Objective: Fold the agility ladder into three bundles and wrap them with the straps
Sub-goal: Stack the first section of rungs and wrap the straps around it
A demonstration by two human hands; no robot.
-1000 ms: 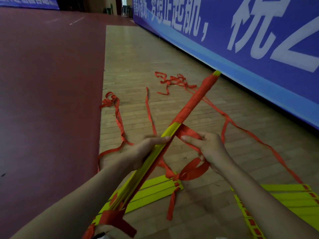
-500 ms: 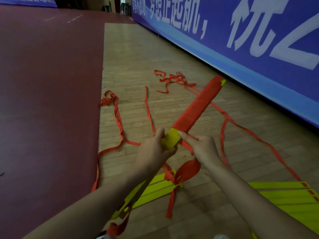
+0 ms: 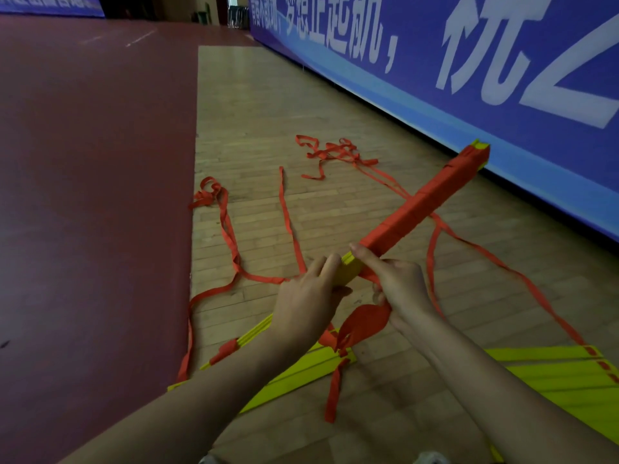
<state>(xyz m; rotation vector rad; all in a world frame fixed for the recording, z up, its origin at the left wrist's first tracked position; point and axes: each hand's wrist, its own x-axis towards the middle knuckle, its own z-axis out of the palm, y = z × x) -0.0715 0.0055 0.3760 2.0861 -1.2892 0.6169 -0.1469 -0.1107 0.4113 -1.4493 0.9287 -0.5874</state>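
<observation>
Two yellow rung stacks (image 3: 294,373) lie on the wooden floor (image 3: 268,105). My left hand (image 3: 306,298) grips one half-wrapped bundle (image 3: 418,209), fingers curled; my right hand (image 3: 403,289) pinches its red strap (image 3: 368,318).

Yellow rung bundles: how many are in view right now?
3. Held bundle, half wrapped, between left hand and right hand; floor bundle flat under the forearms; right bundle at the frame's edge, partly cut off.

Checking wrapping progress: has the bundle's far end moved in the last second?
Yes. The bundle swung its far end right, away from the strap tangle, toward the banner.
</observation>
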